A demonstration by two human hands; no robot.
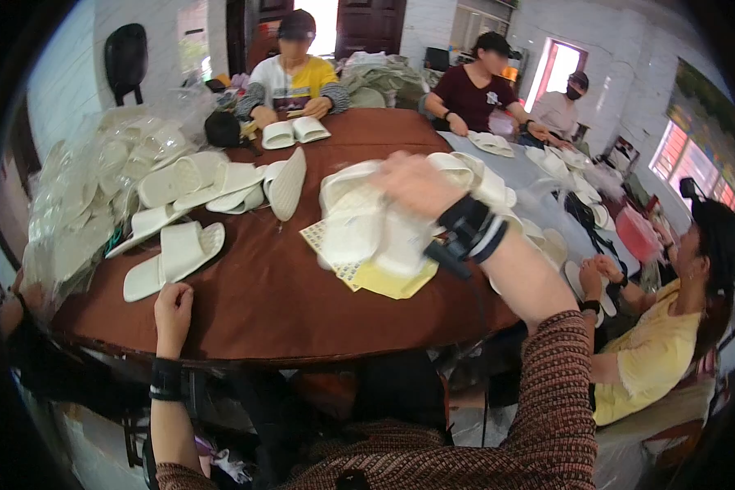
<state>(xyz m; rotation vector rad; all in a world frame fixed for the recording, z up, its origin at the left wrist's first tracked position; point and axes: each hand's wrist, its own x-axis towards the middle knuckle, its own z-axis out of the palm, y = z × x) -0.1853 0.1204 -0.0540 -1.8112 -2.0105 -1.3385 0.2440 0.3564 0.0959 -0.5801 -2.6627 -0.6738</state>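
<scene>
My left hand (174, 314) rests by the table's near edge, its fingers curled closed with nothing showing in them. Just beyond it lies a white slide slipper (175, 261). Blurred by motion, my right hand (420, 186) reaches over a pile of white slippers (359, 233) in the middle of the table; whether it grips one cannot be made out. Beneath the pile, a yellow sheet (396, 279) and a sheet of small stickers (343, 273) stick out. Left of the pile, another slipper (287, 186) stands tilted on its side.
Plastic-wrapped slippers (89, 192) heap up at the left of the brown-covered table (302, 314). Across it, a person (295, 82) sits behind a pair of slippers (295, 132). More people work along a grey table (539, 196) at right, including one in yellow (661, 343) close by.
</scene>
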